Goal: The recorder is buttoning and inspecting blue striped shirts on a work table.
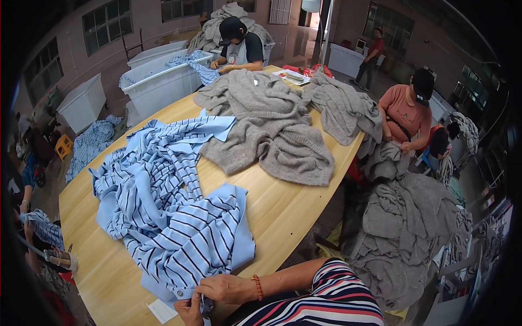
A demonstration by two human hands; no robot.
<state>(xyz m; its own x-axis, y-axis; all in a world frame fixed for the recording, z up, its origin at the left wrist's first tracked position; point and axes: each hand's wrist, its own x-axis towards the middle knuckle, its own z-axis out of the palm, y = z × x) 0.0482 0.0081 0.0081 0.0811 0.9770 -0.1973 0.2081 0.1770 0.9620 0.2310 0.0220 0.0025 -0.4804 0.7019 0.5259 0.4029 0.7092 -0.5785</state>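
A light blue knit garment with dark and white stripes [182,244] lies bunched over the near part of the table, its hem reaching toward me. My right hand [225,288], with a beaded bracelet at the wrist, pinches the plain blue edge of this garment. Just below, my left hand [189,311] grips the same edge, fingers closed and partly cut off by the frame. Beside the fingers, a round button [180,293] shows on the blue band. A small white paper [162,311] lies on the table next to my left hand.
More striped garments [157,146] and grey-brown knits [255,119] cover the wooden table [283,217]. A large grey-brown pile [408,217] stands at the right. Two co-workers [247,49] [408,111] handle garments at the table's far end and right side. White bins [163,81] stand behind.
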